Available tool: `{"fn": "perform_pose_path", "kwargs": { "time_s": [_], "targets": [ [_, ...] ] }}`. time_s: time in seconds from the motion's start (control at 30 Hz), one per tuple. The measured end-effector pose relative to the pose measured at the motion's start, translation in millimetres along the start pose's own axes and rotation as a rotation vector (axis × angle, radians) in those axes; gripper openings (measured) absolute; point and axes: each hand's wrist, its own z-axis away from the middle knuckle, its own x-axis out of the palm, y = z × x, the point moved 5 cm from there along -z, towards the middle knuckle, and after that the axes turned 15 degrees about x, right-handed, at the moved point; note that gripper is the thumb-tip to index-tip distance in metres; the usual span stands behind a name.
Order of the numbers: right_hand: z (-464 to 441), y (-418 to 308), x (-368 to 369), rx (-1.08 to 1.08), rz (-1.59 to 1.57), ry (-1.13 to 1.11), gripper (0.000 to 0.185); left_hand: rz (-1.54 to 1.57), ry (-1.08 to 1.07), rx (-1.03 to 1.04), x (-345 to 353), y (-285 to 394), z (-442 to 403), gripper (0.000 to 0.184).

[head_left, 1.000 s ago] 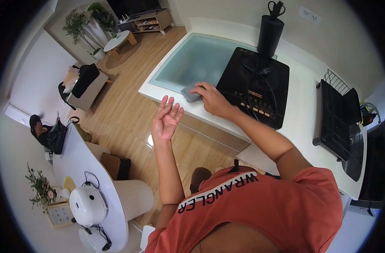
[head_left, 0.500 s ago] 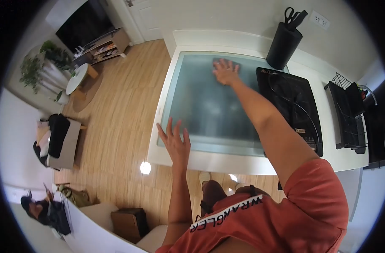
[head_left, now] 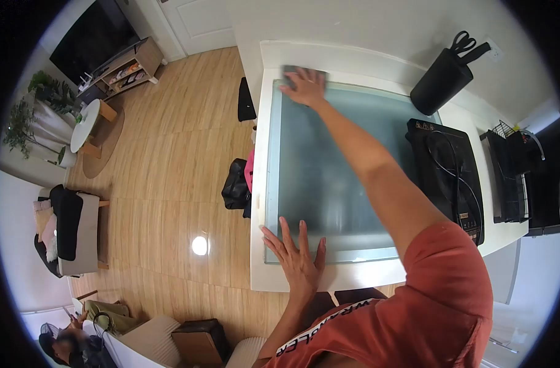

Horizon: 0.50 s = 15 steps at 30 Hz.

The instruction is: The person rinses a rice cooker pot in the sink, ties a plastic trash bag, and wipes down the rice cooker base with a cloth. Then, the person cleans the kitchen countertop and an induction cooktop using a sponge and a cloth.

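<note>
Pressing a grey cloth (head_left: 320, 78) with spread fingers, not closed around it, the right hand (head_left: 306, 92) works at 11 o'clock on the glass panel (head_left: 335, 165), by its far border. The left hand (head_left: 300, 267) is open and empty at 7 o'clock; contact is unclear. The cloth is at the far corner, but which areas are done or left cannot be told. "RANGLER" reads along the shirt (head_left: 445, 270); at 3 o'clock, the cooktop (head_left: 428, 156) has a label too small to read.
</note>
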Motion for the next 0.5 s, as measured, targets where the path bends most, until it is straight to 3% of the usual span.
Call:
{"fn": "perform_pose_path", "kwargs": {
  "time_s": [0.1, 0.2, 0.23, 0.33, 0.47, 0.5],
  "targets": [
    [-10, -36, 14, -0.235, -0.072, -0.060, 0.055, 0.025, 0.008, -0.004, -3, -1, 6, 0.051],
    [35, -40, 10, -0.456, -0.112, -0.114, 0.043, 0.146, 0.211, 0.048, -13, -3, 4, 0.041],
    [62, -37, 5, -0.569, -0.142, -0.135, 0.039, 0.147, 0.190, 0.033, -14, -4, 6, 0.041],
    [170, -32, 2, -0.848, -0.104, -0.059, 0.034, 0.196, 0.435, 0.199, -36, 6, 17, 0.028],
    [349, -19, -11, -1.136, -0.135, -0.084, 0.039, 0.222, 0.525, 0.301, -53, 10, 23, 0.026],
    [382, -14, -21, -1.096, 0.033, -0.191, 0.043, 0.221, 0.529, 0.287, -61, 12, 20, 0.026]
  ]
}}
